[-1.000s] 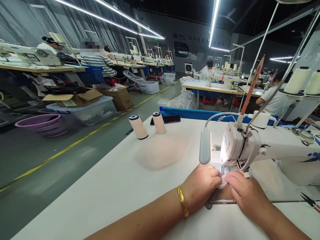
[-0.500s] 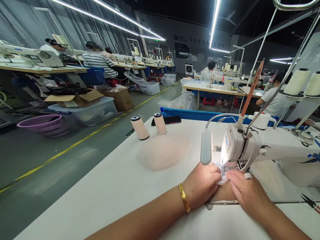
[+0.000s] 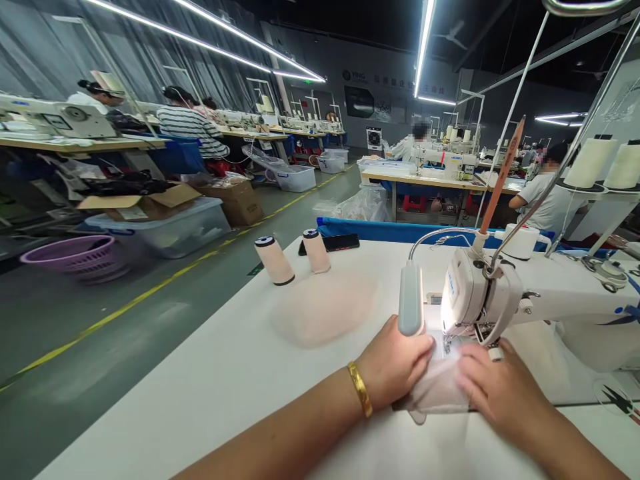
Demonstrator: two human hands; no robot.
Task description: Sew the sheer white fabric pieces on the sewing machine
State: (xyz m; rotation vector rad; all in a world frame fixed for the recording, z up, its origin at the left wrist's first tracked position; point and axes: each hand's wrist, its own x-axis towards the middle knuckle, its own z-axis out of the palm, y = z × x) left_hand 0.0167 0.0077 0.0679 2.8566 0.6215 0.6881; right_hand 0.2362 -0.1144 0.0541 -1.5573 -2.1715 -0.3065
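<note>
A sewing machine (image 3: 463,287) stands at the right, its lamp (image 3: 411,300) lighting the needle area. Below the presser foot lies a piece of sheer pale fabric (image 3: 440,388), spread between the two hands. My left hand (image 3: 393,363), with a gold bangle at the wrist, is left of the needle, its fingers closed on the fabric's left side. On the other side, my right hand (image 3: 500,383) has bent fingers on the fabric's right side, slightly blurred. Its rear part is close under the machine head. More pale sheer cloth (image 3: 535,353) lies under the machine arm.
Two peach thread cones (image 3: 275,261) and a dark phone (image 3: 343,244) are at the table's far side. Another sheer piece (image 3: 325,310) lies flat nearby. Thread snips (image 3: 620,400) rest at the right. A lilac basket (image 3: 75,259) stands on the floor; people sew beyond.
My hands have moved apart from beside the needle, my left leftward. The sheer fabric now shows spread between them toward me. The whole view has shifted slightly.
</note>
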